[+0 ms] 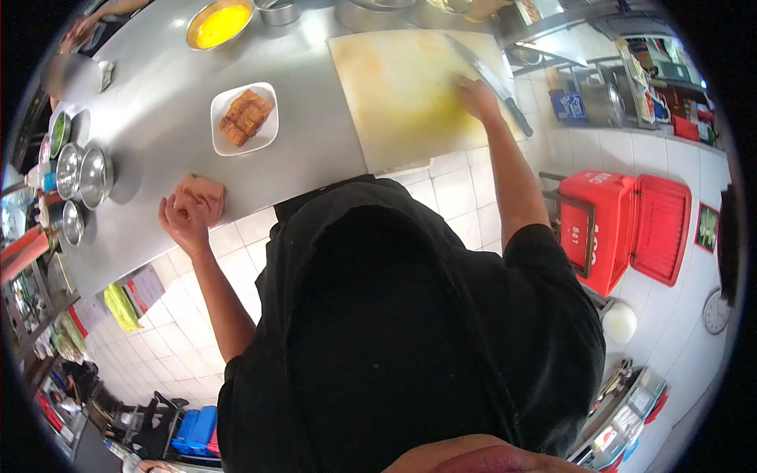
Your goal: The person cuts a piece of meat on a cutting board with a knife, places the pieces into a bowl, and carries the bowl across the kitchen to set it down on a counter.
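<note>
A folded pink cloth [203, 195] lies at the front edge of the steel table, and my left hand [186, 224] is on it with the fingers gripping its left part. My right hand [478, 100] is over the right side of the white cutting board [378, 87], its fingers loosely apart and holding nothing visible. Just right of that hand, a knife [485, 72] with a dark handle lies along the board's edge. Yellow-green staining marks the board. Browned, scored food pieces [246, 117] sit in a square white dish [268, 138] between my hands.
A bowl of yellow liquid [220, 27] stands at the back. Metal bowls [96, 178] line the left side. Behind the board are more metal containers [377, 13]. Another person's arm [91, 24] shows at the upper left. A red cool box [597, 205] is at the right.
</note>
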Tool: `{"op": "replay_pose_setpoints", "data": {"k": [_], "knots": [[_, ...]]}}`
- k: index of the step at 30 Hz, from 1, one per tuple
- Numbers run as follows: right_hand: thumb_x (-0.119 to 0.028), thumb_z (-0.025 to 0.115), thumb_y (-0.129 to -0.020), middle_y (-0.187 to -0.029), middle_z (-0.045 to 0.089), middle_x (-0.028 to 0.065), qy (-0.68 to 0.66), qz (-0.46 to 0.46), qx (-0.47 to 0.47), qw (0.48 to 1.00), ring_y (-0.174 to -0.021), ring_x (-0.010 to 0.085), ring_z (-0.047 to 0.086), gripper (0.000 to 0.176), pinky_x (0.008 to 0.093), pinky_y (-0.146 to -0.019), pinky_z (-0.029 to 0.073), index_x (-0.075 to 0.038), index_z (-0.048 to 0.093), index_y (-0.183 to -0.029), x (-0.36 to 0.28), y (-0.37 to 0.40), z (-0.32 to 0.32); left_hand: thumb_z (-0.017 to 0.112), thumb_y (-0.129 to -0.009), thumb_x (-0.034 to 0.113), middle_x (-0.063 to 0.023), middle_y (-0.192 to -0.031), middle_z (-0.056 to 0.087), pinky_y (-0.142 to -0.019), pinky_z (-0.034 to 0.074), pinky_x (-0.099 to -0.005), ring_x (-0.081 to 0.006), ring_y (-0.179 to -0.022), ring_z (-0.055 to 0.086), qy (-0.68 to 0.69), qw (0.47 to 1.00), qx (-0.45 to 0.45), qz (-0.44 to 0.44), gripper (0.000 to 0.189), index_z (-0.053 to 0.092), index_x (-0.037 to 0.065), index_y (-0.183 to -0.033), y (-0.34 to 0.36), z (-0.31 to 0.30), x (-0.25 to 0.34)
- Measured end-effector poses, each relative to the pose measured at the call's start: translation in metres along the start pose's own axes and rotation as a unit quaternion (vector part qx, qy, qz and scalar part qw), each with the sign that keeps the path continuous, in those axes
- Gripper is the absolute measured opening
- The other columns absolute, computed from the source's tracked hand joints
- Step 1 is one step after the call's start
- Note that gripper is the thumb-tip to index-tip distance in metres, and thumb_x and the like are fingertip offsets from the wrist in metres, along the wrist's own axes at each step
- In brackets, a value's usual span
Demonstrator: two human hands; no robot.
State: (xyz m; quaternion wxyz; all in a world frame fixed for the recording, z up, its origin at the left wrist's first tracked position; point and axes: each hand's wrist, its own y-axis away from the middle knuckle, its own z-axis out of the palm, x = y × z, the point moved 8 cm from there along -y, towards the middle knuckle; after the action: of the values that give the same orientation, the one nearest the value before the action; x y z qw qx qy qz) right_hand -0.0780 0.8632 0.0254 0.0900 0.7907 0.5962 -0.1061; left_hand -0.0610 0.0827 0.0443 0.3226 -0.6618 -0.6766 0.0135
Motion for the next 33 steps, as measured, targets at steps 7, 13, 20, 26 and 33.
{"op": "replay_pose_setpoints", "data": {"k": [7,13,20,26,33], "knots": [[-0.025,0.063,-0.089,-0.102,0.07,0.0211,0.015,-0.048,-0.047,0.998,-0.096,0.0399,0.068,0.026,0.0479,-0.085,0.054,-0.01,0.075,-0.106,0.003,-0.012,0.003,0.072,-0.095,0.021,-0.025,-0.131,0.056,-0.098,0.054,-0.0447,-0.0385,-0.116,0.062,0.157,0.979,-0.033,-0.128,0.037,0.064,-0.003,-0.123,0.041,0.037,-0.052],[-0.032,0.06,-0.091,-0.096,0.071,0.0228,0.049,-0.044,-0.049,0.997,-0.095,0.0428,0.068,0.028,0.0502,-0.08,0.053,-0.007,0.071,-0.098,0.022,-0.02,0.022,0.064,-0.096,0.024,-0.0209,-0.116,0.066,-0.096,0.05,-0.0508,-0.0421,-0.112,0.061,0.105,0.992,0.004,-0.073,0.033,0.065,0.0,-0.119,0.037,0.039,-0.038],[-0.01,0.069,-0.093,-0.086,0.071,0.0113,-0.222,-0.148,0.041,0.963,-0.081,0.0179,0.069,0.008,0.0314,-0.077,0.054,-0.004,0.069,-0.099,-0.169,0.006,0.003,0.062,-0.095,0.025,-0.0169,-0.125,0.063,-0.1,0.046,-0.0525,-0.0395,-0.118,0.057,-0.02,0.997,0.054,-0.055,0.033,0.065,0.004,-0.12,0.035,0.022,-0.009],[-0.017,0.07,-0.092,-0.087,0.073,0.012,-0.232,-0.158,-0.005,0.96,-0.082,0.0213,0.07,0.016,0.0334,-0.077,0.055,-0.005,0.069,-0.101,-0.358,0.002,0.015,0.062,-0.095,0.025,-0.0171,-0.124,0.063,-0.101,0.045,-0.0519,-0.0393,-0.117,0.057,-0.003,0.997,0.071,-0.027,0.033,0.065,0.004,-0.12,0.026,0.017,-0.001],[-0.034,0.064,-0.093,-0.098,0.075,0.0162,-0.137,-0.218,-0.043,0.965,-0.092,0.0385,0.071,0.029,0.0457,-0.084,0.057,-0.009,0.078,-0.099,-0.431,-0.034,0.087,0.063,-0.094,0.025,-0.0166,-0.122,0.063,-0.1,0.046,-0.0522,-0.0394,-0.116,0.058,0.009,0.996,0.08,-0.032,0.032,0.066,0.004,-0.119,0.027,0.019,-0.005]]}}
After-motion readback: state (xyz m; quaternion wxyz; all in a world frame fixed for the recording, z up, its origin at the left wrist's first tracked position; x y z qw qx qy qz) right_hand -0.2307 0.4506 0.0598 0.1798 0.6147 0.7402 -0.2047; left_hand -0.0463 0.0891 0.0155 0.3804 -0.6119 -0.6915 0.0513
